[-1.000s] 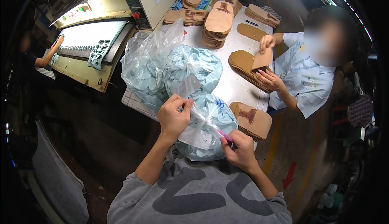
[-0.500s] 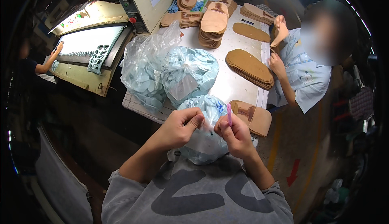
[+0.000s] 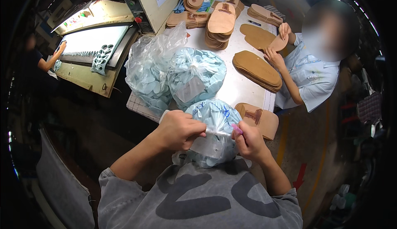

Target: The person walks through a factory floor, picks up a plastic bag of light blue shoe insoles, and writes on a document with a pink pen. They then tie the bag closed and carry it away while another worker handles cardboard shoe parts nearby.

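Observation:
A clear plastic bag of light-blue cut pieces (image 3: 213, 152) rests at the table's near edge, against my shirt, with its neck gathered. Across that neck runs a thin whitish tie (image 3: 221, 133), pulled taut between my hands. My left hand (image 3: 178, 130) is closed, knuckles up, on the tie's left end. My right hand (image 3: 251, 141) is closed at the other end, and a small pink-purple stick (image 3: 236, 129) pokes out of its grip. Fingers hide most of the stick, so I cannot tell its kind.
Behind stand a tied bag of blue pieces (image 3: 196, 78) and a looser bag (image 3: 149, 80). Stacks of tan insoles (image 3: 258, 71) lie on the white table (image 3: 225, 86). A person (image 3: 316, 78) across the right handles an insole; another person's hand (image 3: 62, 47) works at the lit board.
My hands have moved apart and the tie is now stretched over the bag's neck. The pink-purple stick shows less. The person at right has lowered an insole to the table.

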A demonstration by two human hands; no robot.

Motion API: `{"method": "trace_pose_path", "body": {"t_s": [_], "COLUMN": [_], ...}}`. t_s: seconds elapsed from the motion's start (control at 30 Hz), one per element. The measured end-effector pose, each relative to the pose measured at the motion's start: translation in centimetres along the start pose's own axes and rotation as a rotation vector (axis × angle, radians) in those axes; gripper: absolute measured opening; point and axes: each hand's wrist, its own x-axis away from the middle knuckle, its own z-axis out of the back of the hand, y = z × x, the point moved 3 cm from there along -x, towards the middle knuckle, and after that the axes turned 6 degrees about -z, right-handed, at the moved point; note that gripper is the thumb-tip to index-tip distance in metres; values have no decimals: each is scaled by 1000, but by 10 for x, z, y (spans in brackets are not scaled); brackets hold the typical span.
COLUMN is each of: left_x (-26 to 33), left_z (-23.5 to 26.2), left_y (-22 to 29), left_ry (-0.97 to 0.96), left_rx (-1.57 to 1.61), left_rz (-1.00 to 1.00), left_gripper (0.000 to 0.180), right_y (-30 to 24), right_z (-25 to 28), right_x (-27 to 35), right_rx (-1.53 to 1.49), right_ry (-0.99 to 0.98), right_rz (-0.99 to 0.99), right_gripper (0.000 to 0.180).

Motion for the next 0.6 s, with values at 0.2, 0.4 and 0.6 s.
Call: {"method": "trace_pose_path", "body": {"t_s": [0.2, 0.4, 0.6], "left_x": [10, 0, -16], "left_z": [-4, -7, -19], "left_y": [-14, 6, 36], "left_ry": [27, -7, -76], "left_rx": [123, 465, 450], "left_rz": [127, 575, 335], "left_gripper": [16, 11, 24], "right_y": [10, -11, -54], "right_z": [8, 12, -1], "right_x": [4, 0, -10], "right_rx": [-94, -137, -24], "right_ry": [-16, -12, 64], "right_rz": [8, -75, 290], "right_gripper": [22, 4, 20]}}
